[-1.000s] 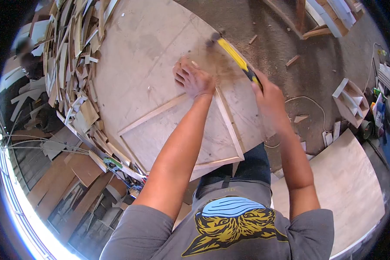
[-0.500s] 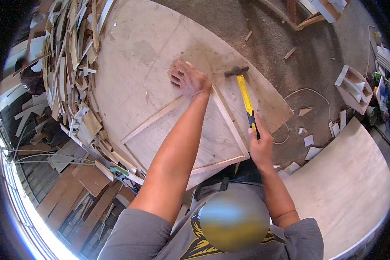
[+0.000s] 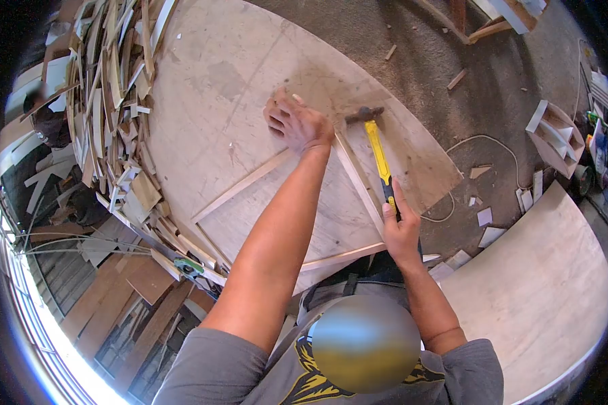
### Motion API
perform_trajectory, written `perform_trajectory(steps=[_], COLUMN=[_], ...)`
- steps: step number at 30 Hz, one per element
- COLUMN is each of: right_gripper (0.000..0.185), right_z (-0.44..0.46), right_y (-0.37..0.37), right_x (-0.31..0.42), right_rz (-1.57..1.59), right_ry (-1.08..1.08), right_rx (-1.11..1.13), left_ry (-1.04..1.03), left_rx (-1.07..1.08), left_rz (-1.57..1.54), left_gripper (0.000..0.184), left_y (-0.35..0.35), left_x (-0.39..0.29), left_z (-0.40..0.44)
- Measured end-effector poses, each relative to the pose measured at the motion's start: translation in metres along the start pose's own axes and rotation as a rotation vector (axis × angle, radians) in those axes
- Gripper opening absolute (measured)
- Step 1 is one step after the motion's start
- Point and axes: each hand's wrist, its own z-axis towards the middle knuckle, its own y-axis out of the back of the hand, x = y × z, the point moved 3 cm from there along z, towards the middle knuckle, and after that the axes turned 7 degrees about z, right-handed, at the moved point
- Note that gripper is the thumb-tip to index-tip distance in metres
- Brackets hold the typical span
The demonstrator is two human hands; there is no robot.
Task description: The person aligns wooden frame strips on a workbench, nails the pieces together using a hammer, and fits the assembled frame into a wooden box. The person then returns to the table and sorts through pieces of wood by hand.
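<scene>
A thin wooden frame (image 3: 242, 185) lies on a large pale plywood panel (image 3: 203, 101). My left hand (image 3: 296, 123) is over the frame's far corner, its fingers curled and closed on the wood there; the palm hides the joint. In my right hand (image 3: 401, 233) is a hammer (image 3: 378, 152) with a yellow and black handle, gripped near the handle's end. Its dark head is just to the right of the frame's far corner, over the panel. Whether the head touches the wood I cannot tell.
Scrap wood strips (image 3: 118, 101) are heaped along the panel's left side. A curved pale sheet (image 3: 527, 290) stands at the right. A cable (image 3: 500, 143) and offcuts lie on the floor (image 3: 419, 61). At the far left another person (image 3: 47, 125) is partly visible.
The hammer and my right hand have shifted slightly to the left, and the hammer head has tilted and dropped a little. My left hand stays at the frame's corner.
</scene>
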Motion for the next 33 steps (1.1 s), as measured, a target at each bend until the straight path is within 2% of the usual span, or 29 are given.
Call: perform_trajectory(steps=[1,4,13,16,19,22,25,28,31,33], right_gripper=[0.054,0.059,0.057,0.056,0.056,0.055,0.055,0.055,0.053,0.055], right_z=[0.000,-0.001,0.000,-0.002,-0.002,-0.002,-0.003,-0.003,-0.004,-0.002], right_y=[0.000,-0.005,-0.002,-0.008,-0.003,-0.004,-0.005,-0.001,-0.007,-0.001], right_x=[0.000,-0.001,0.002,-0.001,0.002,-0.002,0.000,-0.007,-0.003,-0.001], right_rz=[0.024,-0.021,0.039,-0.033,0.045,0.015,-0.048,0.006,-0.064,-0.036], right_ry=[-0.017,0.147,-0.057,0.097,-0.029,0.032,0.106,-0.022,0.140,0.036], right_rx=[-0.011,-0.021,-0.004,-0.056,-0.008,-0.085,-0.029,-0.083,-0.043,-0.013], left_ry=[0.008,0.024,0.015,0.041,0.022,0.017,0.020,0.022,0.025,0.018], left_rx=[0.012,0.036,0.058,0.069,0.054,0.055,0.059,0.057,0.057,0.042], left_rz=[-0.004,-0.012,0.006,0.015,0.005,0.004,-0.002,-0.005,-0.007,-0.011], left_gripper=[0.043,0.043,0.044,0.044,0.043,0.043,0.042,0.042,0.041,0.041], left_y=[0.001,0.000,0.000,-0.003,-0.003,-0.004,-0.005,-0.004,-0.004,-0.004], left_x=[0.000,0.000,-0.001,0.000,0.000,0.002,0.002,0.002,0.002,0.001], left_z=[0.001,0.000,0.001,0.000,0.000,0.000,0.001,0.001,0.000,0.001])
